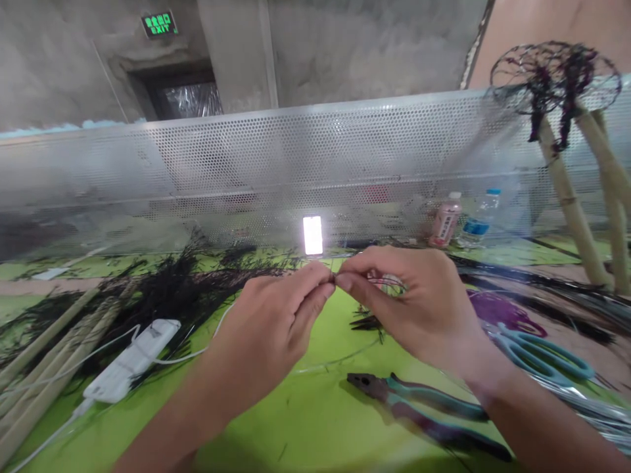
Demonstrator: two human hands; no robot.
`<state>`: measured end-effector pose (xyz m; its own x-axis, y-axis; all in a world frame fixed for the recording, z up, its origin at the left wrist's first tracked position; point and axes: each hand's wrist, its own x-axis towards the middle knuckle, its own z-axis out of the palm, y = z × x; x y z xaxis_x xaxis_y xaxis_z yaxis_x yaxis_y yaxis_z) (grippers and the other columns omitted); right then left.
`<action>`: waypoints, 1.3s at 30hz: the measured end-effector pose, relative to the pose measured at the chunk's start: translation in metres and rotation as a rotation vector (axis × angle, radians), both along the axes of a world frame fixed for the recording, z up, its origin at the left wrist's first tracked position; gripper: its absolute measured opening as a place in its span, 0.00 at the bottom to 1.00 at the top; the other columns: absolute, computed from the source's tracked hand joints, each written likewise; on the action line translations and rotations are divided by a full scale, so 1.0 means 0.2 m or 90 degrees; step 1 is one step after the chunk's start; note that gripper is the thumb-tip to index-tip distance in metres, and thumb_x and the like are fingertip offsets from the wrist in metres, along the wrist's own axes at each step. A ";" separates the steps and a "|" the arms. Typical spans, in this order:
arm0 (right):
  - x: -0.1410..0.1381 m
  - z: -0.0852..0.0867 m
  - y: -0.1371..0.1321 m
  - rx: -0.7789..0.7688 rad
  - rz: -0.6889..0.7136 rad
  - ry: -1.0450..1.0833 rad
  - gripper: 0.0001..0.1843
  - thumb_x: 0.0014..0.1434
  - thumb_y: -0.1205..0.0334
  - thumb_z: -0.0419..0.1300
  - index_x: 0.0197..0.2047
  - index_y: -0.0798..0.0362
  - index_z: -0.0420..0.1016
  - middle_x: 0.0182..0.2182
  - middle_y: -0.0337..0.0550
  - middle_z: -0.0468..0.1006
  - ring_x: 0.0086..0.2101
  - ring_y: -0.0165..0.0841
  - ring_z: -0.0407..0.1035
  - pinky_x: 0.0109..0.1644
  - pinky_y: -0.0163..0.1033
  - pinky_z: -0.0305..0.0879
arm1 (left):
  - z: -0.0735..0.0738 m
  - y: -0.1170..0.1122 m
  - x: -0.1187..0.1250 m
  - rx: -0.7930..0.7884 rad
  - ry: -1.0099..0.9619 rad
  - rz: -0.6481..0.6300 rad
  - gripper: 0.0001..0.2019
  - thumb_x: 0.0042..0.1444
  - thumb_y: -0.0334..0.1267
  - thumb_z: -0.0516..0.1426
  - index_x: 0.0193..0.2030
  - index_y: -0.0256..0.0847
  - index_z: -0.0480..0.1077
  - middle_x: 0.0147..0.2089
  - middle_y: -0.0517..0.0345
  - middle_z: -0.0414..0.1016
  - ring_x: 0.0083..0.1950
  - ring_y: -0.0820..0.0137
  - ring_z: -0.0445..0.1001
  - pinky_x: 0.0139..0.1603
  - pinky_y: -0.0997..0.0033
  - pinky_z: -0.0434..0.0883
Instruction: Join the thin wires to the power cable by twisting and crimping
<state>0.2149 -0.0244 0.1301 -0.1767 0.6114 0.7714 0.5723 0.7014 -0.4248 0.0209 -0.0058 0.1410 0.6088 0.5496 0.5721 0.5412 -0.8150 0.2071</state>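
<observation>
Fingertip to fingertip, my left hand (276,315) and my right hand (419,309) meet above the green tabletop (315,420). Both pinch a thin wire whose end is mostly hidden by the fingers. Thin curved wire strands (392,282) show behind my right thumb. Under my right hand the dark jaws of a small pair of pliers (365,322) stick out; the rest is covered. Closer to me lie larger combination pliers (419,401) with teal and dark handles, partly behind my right forearm.
A lit phone (312,235) stands at the back. Left lie a white power strip (131,361), wooden poles (59,355) and dark fibrous twigs (162,282). Right are blue-handled scissors (542,355), a purple item (503,312), silver wire (591,407), a pink bottle (446,220) and a clear bottle (480,220).
</observation>
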 end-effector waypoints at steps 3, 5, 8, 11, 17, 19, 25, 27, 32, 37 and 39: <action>0.03 0.03 0.01 -0.260 0.082 0.080 0.15 0.64 0.55 0.63 0.28 0.53 0.79 0.22 0.38 0.75 0.22 0.27 0.65 0.22 0.33 0.57 | 0.00 0.02 0.01 -0.019 0.012 -0.019 0.08 0.71 0.36 0.52 0.39 0.42 0.68 0.29 0.68 0.69 0.27 0.77 0.65 0.32 0.73 0.60; 0.05 0.04 0.02 -0.332 0.144 0.089 0.16 0.64 0.53 0.63 0.28 0.53 0.79 0.22 0.38 0.75 0.23 0.27 0.67 0.24 0.33 0.61 | 0.01 0.02 0.00 -0.053 0.016 -0.033 0.09 0.71 0.38 0.52 0.39 0.43 0.70 0.26 0.68 0.67 0.26 0.77 0.63 0.30 0.73 0.59; 0.07 0.03 0.03 -0.151 0.118 0.039 0.08 0.64 0.59 0.63 0.34 0.51 0.80 0.26 0.38 0.79 0.26 0.29 0.72 0.27 0.34 0.68 | 0.03 0.02 -0.02 -0.141 -0.005 -0.047 0.11 0.71 0.41 0.52 0.38 0.45 0.71 0.24 0.68 0.62 0.24 0.76 0.59 0.26 0.73 0.56; 0.08 0.01 0.05 0.244 0.023 -0.115 0.05 0.62 0.68 0.64 0.40 0.50 0.81 0.33 0.40 0.84 0.32 0.30 0.77 0.35 0.35 0.75 | 0.04 0.01 -0.05 -0.209 -0.038 -0.047 0.12 0.70 0.44 0.52 0.37 0.45 0.70 0.25 0.67 0.62 0.25 0.76 0.59 0.24 0.73 0.55; 0.07 0.00 0.07 0.499 -0.028 -0.260 0.08 0.60 0.69 0.67 0.44 0.56 0.80 0.38 0.43 0.85 0.36 0.32 0.80 0.42 0.37 0.79 | 0.05 0.01 -0.05 -0.231 -0.060 -0.069 0.10 0.70 0.42 0.53 0.37 0.45 0.71 0.27 0.68 0.62 0.27 0.76 0.58 0.26 0.75 0.57; 0.07 -0.01 0.08 0.501 -0.036 -0.256 0.09 0.59 0.69 0.67 0.44 0.57 0.80 0.38 0.43 0.86 0.37 0.32 0.80 0.42 0.38 0.79 | 0.06 0.01 -0.05 -0.219 -0.055 -0.061 0.10 0.70 0.41 0.53 0.38 0.44 0.70 0.27 0.68 0.62 0.27 0.77 0.58 0.27 0.75 0.57; 0.07 -0.03 0.06 0.332 -0.070 -0.253 0.04 0.65 0.67 0.62 0.39 0.54 0.79 0.32 0.39 0.84 0.29 0.30 0.76 0.33 0.39 0.68 | 0.03 0.03 -0.03 -0.089 -0.037 -0.053 0.08 0.71 0.37 0.53 0.40 0.42 0.71 0.28 0.69 0.66 0.28 0.79 0.61 0.30 0.78 0.59; 0.07 -0.02 0.05 0.202 -0.043 -0.223 0.09 0.67 0.65 0.59 0.35 0.54 0.79 0.27 0.38 0.81 0.25 0.28 0.71 0.28 0.38 0.62 | 0.01 0.04 -0.02 -0.045 -0.029 -0.063 0.07 0.71 0.36 0.53 0.41 0.42 0.71 0.29 0.69 0.69 0.28 0.80 0.64 0.31 0.78 0.60; 0.09 0.01 0.06 -0.211 0.230 -0.089 0.13 0.70 0.66 0.53 0.35 0.54 0.76 0.25 0.34 0.78 0.23 0.23 0.71 0.24 0.29 0.63 | 0.01 0.04 -0.03 -0.018 0.007 -0.074 0.06 0.70 0.36 0.53 0.44 0.44 0.72 0.34 0.67 0.75 0.30 0.79 0.68 0.34 0.77 0.62; 0.07 -0.06 0.14 0.233 0.029 -0.253 0.04 0.65 0.68 0.60 0.42 0.57 0.77 0.33 0.41 0.81 0.31 0.29 0.74 0.33 0.35 0.70 | 0.04 0.07 -0.06 -0.136 0.013 0.000 0.12 0.71 0.44 0.51 0.38 0.44 0.70 0.25 0.68 0.64 0.26 0.76 0.60 0.28 0.73 0.56; 0.06 -0.10 0.15 0.422 -0.028 -0.284 0.06 0.64 0.71 0.61 0.45 0.59 0.76 0.36 0.43 0.83 0.34 0.31 0.76 0.37 0.37 0.74 | 0.05 0.08 -0.06 -0.209 0.012 0.003 0.15 0.71 0.46 0.49 0.36 0.43 0.68 0.26 0.67 0.63 0.27 0.75 0.60 0.27 0.73 0.56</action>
<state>0.2267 0.0065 0.1111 -0.5411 0.0642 0.8385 0.6230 0.7003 0.3485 0.0081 0.0099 0.1516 0.6145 0.7054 0.3532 0.5505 -0.7042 0.4484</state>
